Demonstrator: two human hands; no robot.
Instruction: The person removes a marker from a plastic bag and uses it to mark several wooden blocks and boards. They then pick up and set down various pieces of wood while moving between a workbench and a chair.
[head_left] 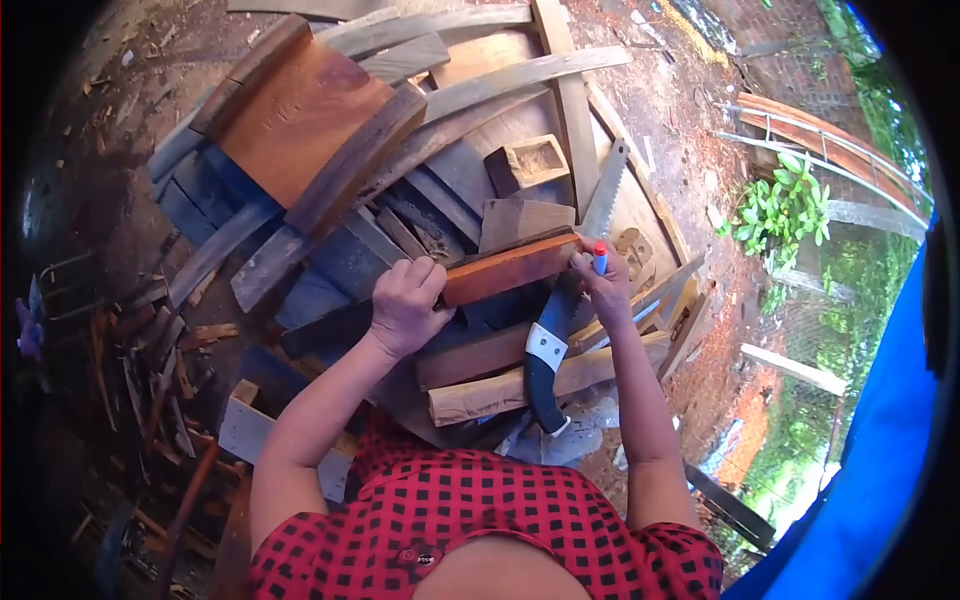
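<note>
A reddish-brown wooden board (pixel 510 272) lies across the pile in front of me, tilted slightly up to the right. My left hand (pixel 408 303) is closed around its left end. At the other end, my right hand (pixel 605 285) pinches a marker pen (pixel 600 258) with a red tip and a white-and-blue body, its fingers also touching the board. Beneath that hand passes a handsaw (pixel 547 345) with a black-and-white handle; its toothed blade points up and away. Directly behind the board sits a lighter wood block (pixel 525 222).
A large piece of joined reddish planks (pixel 305 110) rests at upper left. Curved timber strips (pixel 530 70) and a hollowed block (pixel 533 163) lie beyond the board. Wood scraps (pixel 160 370) cover the ground at left. A leafy plant (pixel 783 208) and blue sheet (pixel 880 400) are at right.
</note>
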